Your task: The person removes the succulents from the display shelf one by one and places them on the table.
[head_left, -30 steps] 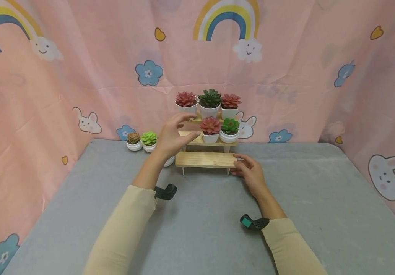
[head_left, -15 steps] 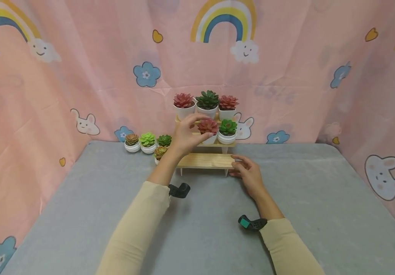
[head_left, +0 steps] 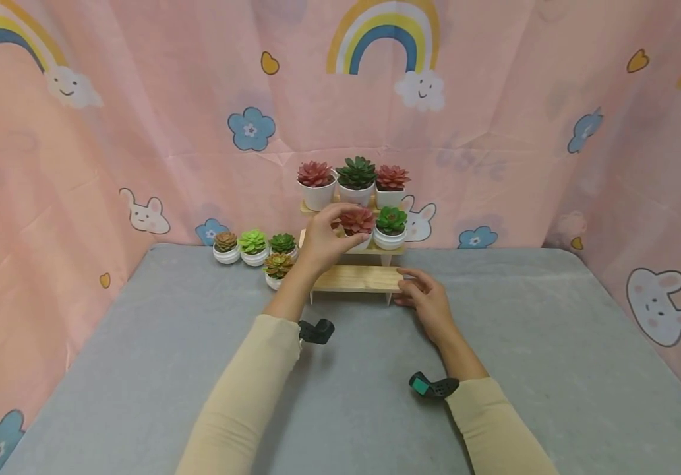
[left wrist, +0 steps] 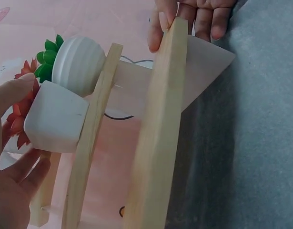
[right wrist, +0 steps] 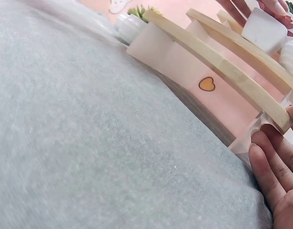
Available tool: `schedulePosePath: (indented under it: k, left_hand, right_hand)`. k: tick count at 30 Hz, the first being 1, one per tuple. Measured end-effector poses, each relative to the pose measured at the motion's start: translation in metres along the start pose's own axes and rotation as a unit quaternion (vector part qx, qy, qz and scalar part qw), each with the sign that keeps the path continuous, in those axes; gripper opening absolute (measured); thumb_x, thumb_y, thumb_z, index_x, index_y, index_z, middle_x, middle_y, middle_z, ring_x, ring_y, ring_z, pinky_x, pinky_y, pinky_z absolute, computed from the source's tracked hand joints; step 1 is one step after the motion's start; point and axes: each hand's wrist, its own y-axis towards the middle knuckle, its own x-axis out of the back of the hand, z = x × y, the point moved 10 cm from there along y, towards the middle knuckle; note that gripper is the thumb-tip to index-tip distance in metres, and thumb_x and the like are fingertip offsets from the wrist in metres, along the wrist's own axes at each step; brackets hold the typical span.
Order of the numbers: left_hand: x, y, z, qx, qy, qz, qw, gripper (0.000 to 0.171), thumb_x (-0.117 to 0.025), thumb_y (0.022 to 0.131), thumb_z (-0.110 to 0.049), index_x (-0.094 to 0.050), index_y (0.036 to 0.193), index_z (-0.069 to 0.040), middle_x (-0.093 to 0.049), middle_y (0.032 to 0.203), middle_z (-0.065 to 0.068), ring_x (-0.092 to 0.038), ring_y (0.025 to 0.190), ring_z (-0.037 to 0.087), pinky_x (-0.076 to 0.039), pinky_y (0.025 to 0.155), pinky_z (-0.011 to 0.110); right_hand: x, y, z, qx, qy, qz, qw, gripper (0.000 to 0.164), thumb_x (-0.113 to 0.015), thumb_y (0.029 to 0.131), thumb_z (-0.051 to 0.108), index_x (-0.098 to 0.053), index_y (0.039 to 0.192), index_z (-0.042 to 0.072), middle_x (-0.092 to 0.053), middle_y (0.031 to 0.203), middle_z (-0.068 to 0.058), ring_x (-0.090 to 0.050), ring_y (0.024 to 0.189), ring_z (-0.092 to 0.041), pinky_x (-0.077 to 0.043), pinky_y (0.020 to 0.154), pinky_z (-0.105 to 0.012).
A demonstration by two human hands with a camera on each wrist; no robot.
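A three-step wooden plant stand point(head_left: 355, 278) stands at the back of the table. My left hand point(head_left: 322, 244) is at its middle step, thumb and fingers around a red succulent point(head_left: 356, 221) in a white pot point(left wrist: 55, 119). In the left wrist view the thumb lies on the red leaves and the fingers reach under the pot's other side. My right hand point(head_left: 429, 307) grips the right end of the lowest step, thumb above and fingers below the board. Beside the red plant sits a green succulent point(head_left: 391, 220) in a ribbed white pot.
On the top step stand a red succulent point(head_left: 315, 175), a dark green succulent point(head_left: 356, 173) and another red succulent point(head_left: 392, 178). Several small potted succulents point(head_left: 253, 243) sit on the table left of the stand. A pink curtain point(head_left: 198, 99) hangs behind the grey-covered table point(head_left: 364, 382).
My left hand has moved right, from the left part of the middle step to the red succulent there, and has closed around it. My right hand stays on the lowest step.
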Motion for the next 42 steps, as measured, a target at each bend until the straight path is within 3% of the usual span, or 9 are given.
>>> schedulePosePath:
  k: [5, 17, 30, 42]
  left_hand:
    - [-0.004, 0.000, 0.002, -0.003, -0.018, 0.006, 0.9998, 0.042, -0.083, 0.083, -0.008, -0.069, 0.122, -0.009, -0.068, 0.125, 0.009, -0.067, 0.108, 0.022, -0.056, 0.097, 0.039]
    - [-0.005, -0.006, 0.012, 0.012, -0.014, -0.006, 0.9998, 0.032, -0.080, 0.086, -0.007, -0.073, 0.117, -0.007, -0.065, 0.135, 0.007, -0.065, 0.116, 0.023, -0.057, 0.099, 0.040]
    - [-0.003, -0.008, 0.012, -0.003, -0.006, -0.005, 1.0000, 0.031, -0.080, 0.086, -0.009, -0.073, 0.117, -0.006, -0.064, 0.137, 0.007, -0.062, 0.123, 0.024, -0.056, 0.101, 0.041]
    - [0.002, -0.017, 0.008, -0.030, -0.038, -0.017, 0.9987, 0.030, -0.080, 0.084, -0.002, -0.074, 0.113, 0.001, -0.065, 0.134, 0.014, -0.063, 0.124, 0.028, -0.058, 0.099, 0.041]
  right_hand:
    - [-0.001, 0.000, 0.001, 0.001, -0.004, 0.000, 1.000, 0.036, -0.057, 0.101, 0.009, -0.058, 0.135, -0.004, -0.070, 0.090, 0.009, -0.070, 0.076, -0.005, -0.062, 0.074, -0.022]
    - [-0.005, 0.001, 0.002, 0.007, -0.001, 0.007, 1.000, 0.036, -0.058, 0.101, 0.009, -0.058, 0.135, -0.004, -0.070, 0.090, 0.011, -0.071, 0.078, -0.004, -0.062, 0.074, -0.022]
    - [-0.005, 0.001, 0.001, 0.007, 0.002, 0.005, 1.000, 0.036, -0.058, 0.102, 0.009, -0.058, 0.135, -0.004, -0.070, 0.087, 0.013, -0.071, 0.077, -0.004, -0.062, 0.073, -0.022]
    - [0.000, 0.002, -0.001, 0.008, -0.010, -0.001, 1.000, 0.036, -0.058, 0.101, 0.011, -0.058, 0.135, -0.003, -0.070, 0.090, 0.010, -0.071, 0.077, -0.005, -0.062, 0.073, -0.023]
